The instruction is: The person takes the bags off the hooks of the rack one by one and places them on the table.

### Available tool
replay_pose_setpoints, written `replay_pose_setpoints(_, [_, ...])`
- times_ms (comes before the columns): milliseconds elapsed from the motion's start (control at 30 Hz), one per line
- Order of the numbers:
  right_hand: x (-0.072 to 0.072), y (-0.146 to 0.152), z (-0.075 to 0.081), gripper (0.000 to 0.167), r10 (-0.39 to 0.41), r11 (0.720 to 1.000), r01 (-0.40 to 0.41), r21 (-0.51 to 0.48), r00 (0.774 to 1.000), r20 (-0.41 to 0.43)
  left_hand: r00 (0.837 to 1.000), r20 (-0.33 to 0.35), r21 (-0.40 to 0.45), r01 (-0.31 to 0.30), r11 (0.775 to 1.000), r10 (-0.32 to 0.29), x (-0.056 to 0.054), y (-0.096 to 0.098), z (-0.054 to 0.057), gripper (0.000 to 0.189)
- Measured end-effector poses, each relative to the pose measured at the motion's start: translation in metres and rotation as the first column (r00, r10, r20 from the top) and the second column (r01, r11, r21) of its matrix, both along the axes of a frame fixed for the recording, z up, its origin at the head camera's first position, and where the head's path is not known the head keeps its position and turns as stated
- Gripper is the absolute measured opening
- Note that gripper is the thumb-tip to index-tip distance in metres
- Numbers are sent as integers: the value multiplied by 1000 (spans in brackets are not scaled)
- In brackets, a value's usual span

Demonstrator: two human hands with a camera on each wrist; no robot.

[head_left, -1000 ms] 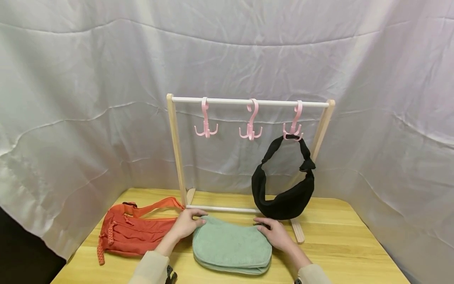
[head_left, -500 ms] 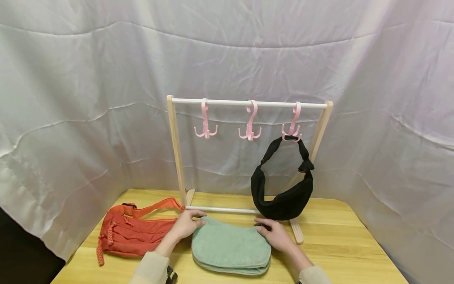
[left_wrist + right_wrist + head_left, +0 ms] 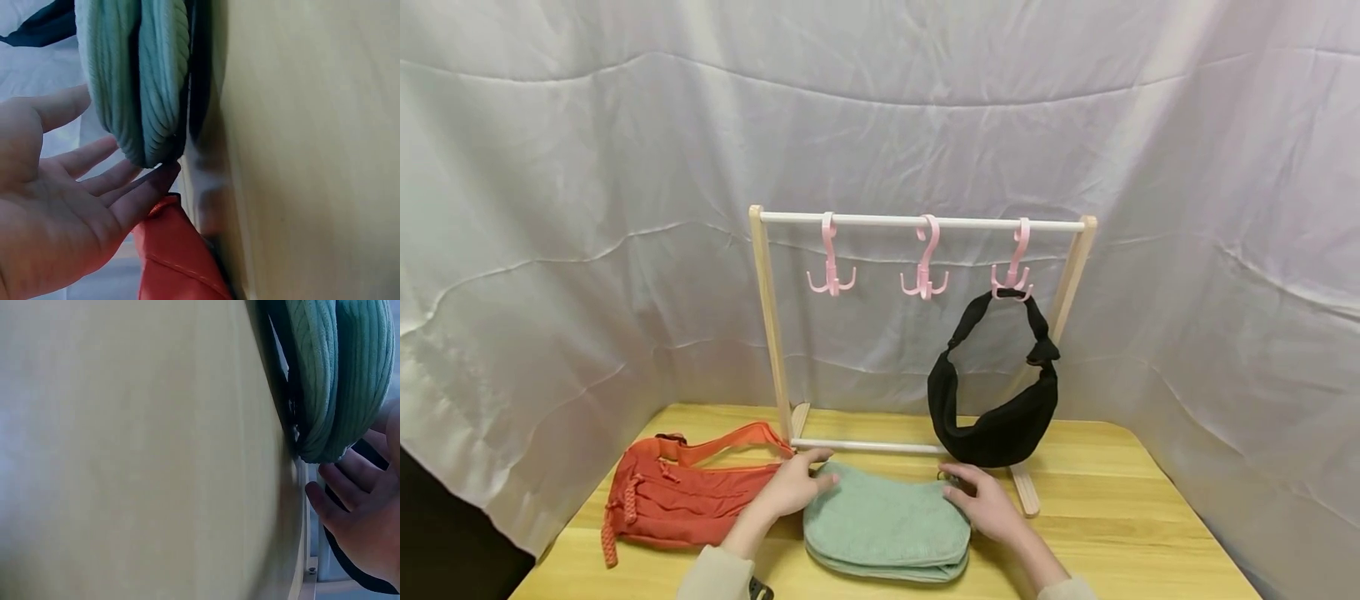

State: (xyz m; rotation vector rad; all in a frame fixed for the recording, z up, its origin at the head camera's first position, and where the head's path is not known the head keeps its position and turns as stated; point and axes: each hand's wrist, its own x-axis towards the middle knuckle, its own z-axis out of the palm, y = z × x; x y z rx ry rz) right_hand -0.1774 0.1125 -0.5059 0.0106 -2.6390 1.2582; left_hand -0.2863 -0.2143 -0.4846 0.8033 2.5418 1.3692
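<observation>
A sage-green corduroy shoulder bag [image 3: 887, 521] lies flat on the table, between both hands. At its upper left corner is my left hand [image 3: 793, 487]. Its fingers are extended and loosely spread, with the thumb over the bag's edge; in the left wrist view the fingertips lie at the bag's ribbed end [image 3: 131, 81]. My right hand [image 3: 988, 500] is at the upper right corner, fingers loosely extended. The right wrist view shows that palm [image 3: 369, 512] facing the bag's rounded end [image 3: 337, 381], fingers reaching behind it. Neither hand is curled round the bag.
A red-orange bag [image 3: 688, 500] with a strap lies left of the left hand. Behind stands a wooden-ended rack [image 3: 880, 221] bearing pink hooks [image 3: 925, 275]. A black bag [image 3: 1000, 429] hangs from the right hook, low behind the right hand. Grey curtains surround the wooden table [image 3: 1120, 517].
The head view has shifted slightly. Both hands have eased a little at the green bag's corners, the left thumb and fingers parting more. The green bag stays in place.
</observation>
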Motion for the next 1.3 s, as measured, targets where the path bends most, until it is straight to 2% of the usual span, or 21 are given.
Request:
replay_pose_setpoints(267, [5,-2,2,34,1,997,-3,-79,1000,-29,1000,5,34,-22,999,22,8,1,5,53])
replay_pose_setpoints(500, [13,-5,10,36,-35,992,25,-123,997,-73,999,-31,99,-38,994,42,15,4,13,55])
replay_pose_setpoints(700, [20,-7,18,38,-30,986,2,-165,985,-171,998,-38,191,-36,981,44,18,11,22,55])
replay_pose_setpoints(800, [25,-8,25,38,-29,989,-11,-149,966,-258,997,-68,234,-31,972,48,20,16,27,53])
replay_pose_setpoints(1000, [30,-10,42,38,-6,995,-40,-92,893,-449,995,-103,349,26,937,11,25,24,40,53])
replay_pose_setpoints(1100, [32,-11,52,38,-2,992,-59,-109,870,-494,991,-131,395,68,916,-17,28,27,46,55])
replay_pose_setpoints(1300, [37,-11,79,41,-10,990,-66,-123,844,-536,976,-214,443,141,886,-48,30,37,60,56])
